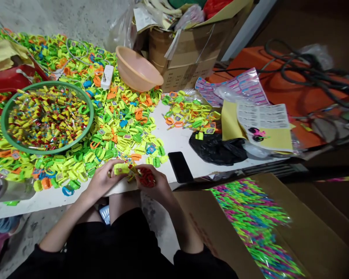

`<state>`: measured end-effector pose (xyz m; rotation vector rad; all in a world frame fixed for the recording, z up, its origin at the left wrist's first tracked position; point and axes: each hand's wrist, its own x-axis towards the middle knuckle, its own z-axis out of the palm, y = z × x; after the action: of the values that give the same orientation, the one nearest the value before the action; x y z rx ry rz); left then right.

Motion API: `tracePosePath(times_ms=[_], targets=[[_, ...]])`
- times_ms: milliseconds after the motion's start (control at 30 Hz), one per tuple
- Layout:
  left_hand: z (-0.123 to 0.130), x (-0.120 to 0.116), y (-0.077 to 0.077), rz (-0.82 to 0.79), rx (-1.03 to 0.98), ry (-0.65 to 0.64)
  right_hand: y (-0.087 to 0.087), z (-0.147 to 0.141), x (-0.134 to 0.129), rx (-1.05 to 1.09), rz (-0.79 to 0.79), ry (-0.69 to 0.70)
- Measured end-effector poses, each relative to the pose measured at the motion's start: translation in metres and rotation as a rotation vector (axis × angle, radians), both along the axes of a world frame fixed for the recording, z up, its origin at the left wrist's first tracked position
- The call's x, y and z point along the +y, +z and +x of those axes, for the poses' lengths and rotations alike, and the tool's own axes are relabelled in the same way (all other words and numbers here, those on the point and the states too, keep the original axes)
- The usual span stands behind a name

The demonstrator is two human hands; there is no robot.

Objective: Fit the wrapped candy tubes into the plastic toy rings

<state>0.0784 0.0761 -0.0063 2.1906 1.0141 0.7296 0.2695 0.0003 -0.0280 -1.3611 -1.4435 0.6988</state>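
Near the front edge of the table, my left hand pinches a yellow plastic toy watch. Close beside it, my right hand is closed around a bunch of small tubes whose red ends face up. Between the hands, a tube end meets or nearly meets the watch; whether they are joined I cannot tell. Just beyond my fingers spreads a large heap of green, yellow, orange and blue toy watches. A green basket full of clear tubes with yellow and red ends rests on the heap at left.
A black phone lies right of my hands, near a black plastic bag. Behind are a smaller watch pile, a pink bowl and a cardboard box. Below right, an open carton holds colourful thin sticks.
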Motion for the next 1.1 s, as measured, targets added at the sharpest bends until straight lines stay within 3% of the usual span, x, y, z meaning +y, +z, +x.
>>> tracePosePath(times_ms=[267, 400, 533, 633, 800, 933, 1100], targets=[[-0.004, -0.012, 0.014, 0.032, 0.053, 0.057, 0.023, -0.006, 0.000, -0.389, 0.253, 0.140], [-0.005, -0.015, 0.014, 0.175, 0.124, 0.066, 0.028, -0.009, -0.004, -0.487, 0.278, 0.115], [-0.005, -0.013, 0.011, 0.352, 0.153, -0.032, 0.032, -0.012, -0.010, -0.546, 0.242, 0.091], [-0.002, -0.010, 0.009, 0.407, 0.126, -0.091, 0.037, -0.012, -0.013, -0.542, 0.143, 0.072], [0.007, -0.009, 0.010, 0.364, 0.120, -0.143, 0.045, -0.011, -0.013, -0.499, -0.147, 0.073], [0.013, -0.012, 0.019, 0.201, 0.255, -0.138, 0.048, -0.012, -0.011, -0.476, -0.269, 0.050], [0.013, -0.012, 0.023, 0.330, 0.487, -0.294, 0.044, -0.007, -0.003, -0.417, -0.438, 0.055]])
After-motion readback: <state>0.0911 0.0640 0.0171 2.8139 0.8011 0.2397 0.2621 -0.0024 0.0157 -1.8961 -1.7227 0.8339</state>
